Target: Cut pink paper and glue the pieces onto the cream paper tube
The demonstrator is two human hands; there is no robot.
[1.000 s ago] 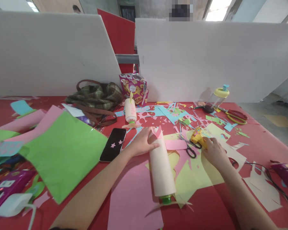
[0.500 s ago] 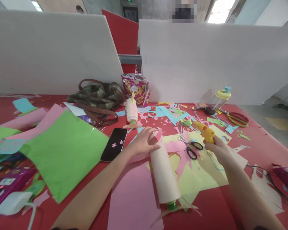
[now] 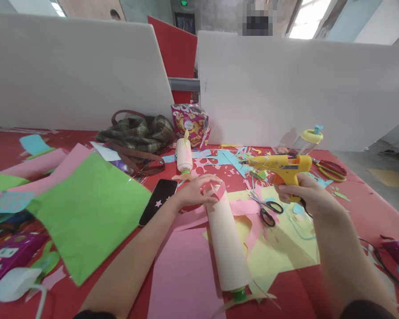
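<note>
A cream paper-wrapped bottle (image 3: 226, 239) lies on the table with its green cap (image 3: 239, 294) toward me. At its far end, my left hand (image 3: 197, 190) is closed around a small curled pink paper strip (image 3: 218, 190), thumb and fingers against the bottle. My right hand (image 3: 299, 190) grips a yellow hot glue gun (image 3: 279, 163) by its handle, raised above the table, nozzle pointing left. Below the gun lie black-handled scissors (image 3: 267, 211) on yellow paper (image 3: 286, 248). Pink paper (image 3: 186, 270) lies left of the bottle.
A phone (image 3: 159, 199) and a green sheet (image 3: 89, 212) lie on the left. Farther back are a smaller wrapped bottle (image 3: 184, 156), a plaid bag (image 3: 142, 133), a snack bag (image 3: 191, 124) and a yellow-lidded jar (image 3: 310, 137). White boards (image 3: 286, 88) stand behind; paper scraps cover much of the table.
My right hand has raised the glue gun and turned it sideways, its nozzle now pointing left. My left hand stays at the bottle's far end with the pink strip.
</note>
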